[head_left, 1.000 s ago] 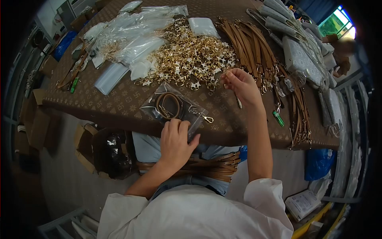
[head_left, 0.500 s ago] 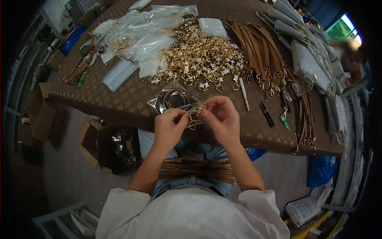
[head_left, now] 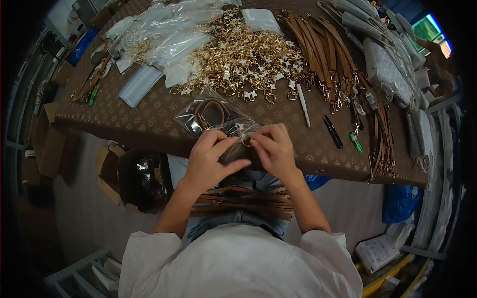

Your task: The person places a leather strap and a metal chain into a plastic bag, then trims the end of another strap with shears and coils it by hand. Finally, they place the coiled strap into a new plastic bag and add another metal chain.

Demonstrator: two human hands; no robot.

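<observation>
At the table's near edge lies a clear plastic bag [head_left: 187, 119] with a coiled brown strap [head_left: 210, 105] inside. Gold hardware with a white star-shaped piece [head_left: 242, 127] is between my hands at the bag's lower right. My right hand [head_left: 276, 149] pinches a gold ring of that hardware. My left hand [head_left: 209, 154] has its fingertips on the bag's plastic, with the thumb stretched away to the right. Several brown straps [head_left: 243, 201] lie across my lap. Beyond the bag spreads a heap of gold clasps with white stars [head_left: 248, 64].
On the patterned brown table [head_left: 144, 121] are plastic bags [head_left: 169, 32], a bundle of brown straps [head_left: 323, 47], a white pen [head_left: 303, 105], black snips [head_left: 333, 131] and a green lighter [head_left: 356, 143]. An open carton [head_left: 110, 171] stands below left. Another person's arm [head_left: 439, 62] shows far right.
The bag and coiled strap show more fully, farther from my fingers. My left thumb has come away from the fingers and points right. The whole view has shifted slightly.
</observation>
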